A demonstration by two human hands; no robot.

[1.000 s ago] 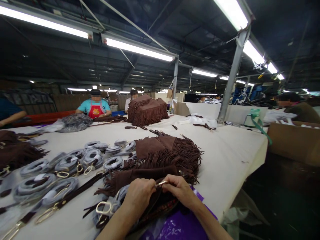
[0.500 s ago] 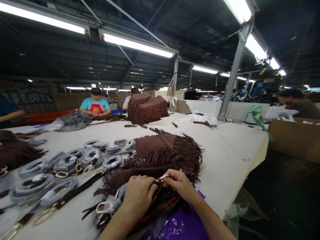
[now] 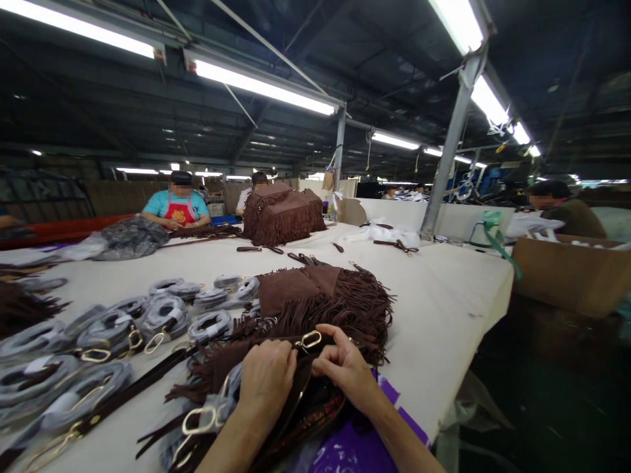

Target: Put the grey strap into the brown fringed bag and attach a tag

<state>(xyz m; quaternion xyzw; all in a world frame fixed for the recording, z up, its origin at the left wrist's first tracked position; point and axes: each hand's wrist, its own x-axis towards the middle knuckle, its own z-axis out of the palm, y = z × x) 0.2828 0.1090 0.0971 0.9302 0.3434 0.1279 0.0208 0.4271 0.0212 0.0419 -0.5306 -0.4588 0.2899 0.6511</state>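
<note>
two hands on one brown fringed bag [image 3: 296,401] at the table's [image 3: 444,309] near edge: left hand [image 3: 266,381] grips its top, right hand [image 3: 345,368] fingers pinch beside the gold clasp [image 3: 309,339].

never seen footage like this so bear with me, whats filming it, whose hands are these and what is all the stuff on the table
There is no machine here. A person wears a camera on the head, so the single view looks forward and down at their own two bare hands. The left hand and right hand both grip a dark brown bag at the near table edge, and a gold metal clasp sticks up between the fingers. Just behind lies a pile of brown fringed bags. To the left, on the pale table, lie many coiled straps wrapped in grey with gold clips. Purple plastic lies under the wrists. Other people sit at the far side.
</note>
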